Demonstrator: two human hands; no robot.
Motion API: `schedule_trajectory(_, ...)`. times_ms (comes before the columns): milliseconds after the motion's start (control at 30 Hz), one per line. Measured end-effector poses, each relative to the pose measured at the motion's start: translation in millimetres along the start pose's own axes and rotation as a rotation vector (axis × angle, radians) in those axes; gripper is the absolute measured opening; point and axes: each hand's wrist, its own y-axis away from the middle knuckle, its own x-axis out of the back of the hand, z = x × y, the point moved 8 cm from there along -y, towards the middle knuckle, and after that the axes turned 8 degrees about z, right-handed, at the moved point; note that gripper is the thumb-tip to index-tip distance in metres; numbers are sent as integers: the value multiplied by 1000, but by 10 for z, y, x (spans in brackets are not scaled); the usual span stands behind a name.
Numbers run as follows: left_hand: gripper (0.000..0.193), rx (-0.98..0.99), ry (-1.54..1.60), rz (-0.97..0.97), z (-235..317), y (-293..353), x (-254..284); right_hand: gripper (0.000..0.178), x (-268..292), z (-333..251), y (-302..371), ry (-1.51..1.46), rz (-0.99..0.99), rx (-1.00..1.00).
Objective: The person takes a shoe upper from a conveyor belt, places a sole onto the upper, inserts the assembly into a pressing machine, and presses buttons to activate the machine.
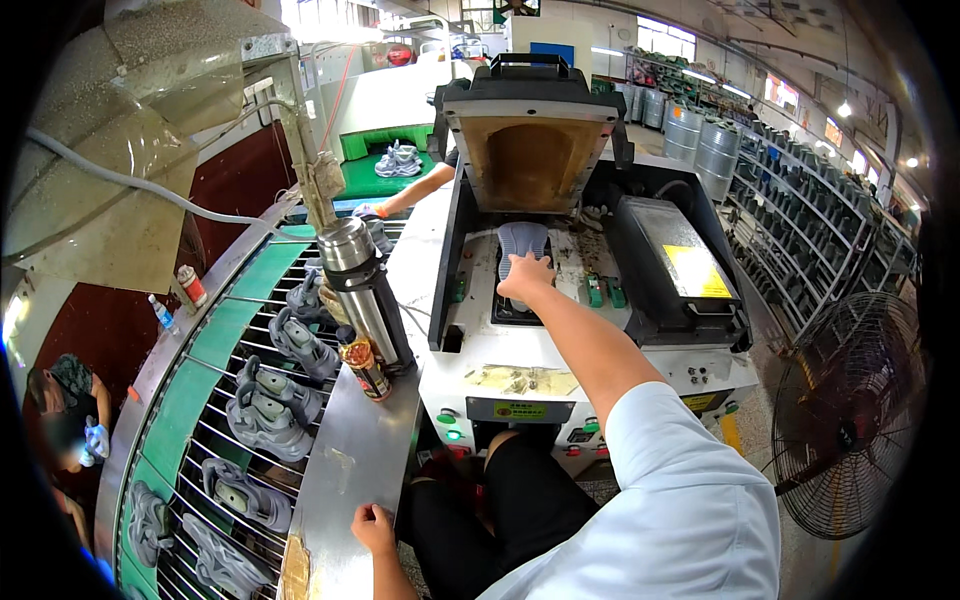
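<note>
My right hand (525,277) reaches into the machine and closes around a grey shoe (522,238), whose ribbed sole faces up. The shoe lies in the dark recess of the press machine (450,375), under its raised lid (527,160); its near end is partly hidden by my hand. By the edge of the metal ledge (335,480), my left hand (373,526) is curled into a loose fist, with nothing seen in it. Green clamps (603,291) sit right of the shoe.
On the left, a rack conveyor (215,440) carries several grey shoes (265,415). A steel thermos (365,290) and a labelled bottle (362,365) stand on the ledge. A co-worker's gloved hand (370,211) is beyond them. A large fan (850,420) stands at right.
</note>
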Motion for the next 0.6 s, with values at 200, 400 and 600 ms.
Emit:
schedule_trajectory(200,12,-9,-63,19,-118,31,4,78,-21,-62,221,14,64,107)
schedule_trajectory(400,17,729,171,-78,-292,82,-167,71,-98,118,796,-21,263,378)
schedule_trajectory(600,58,916,688,-271,649,122,-1047,8,-148,1086,2392,-696,478,546)
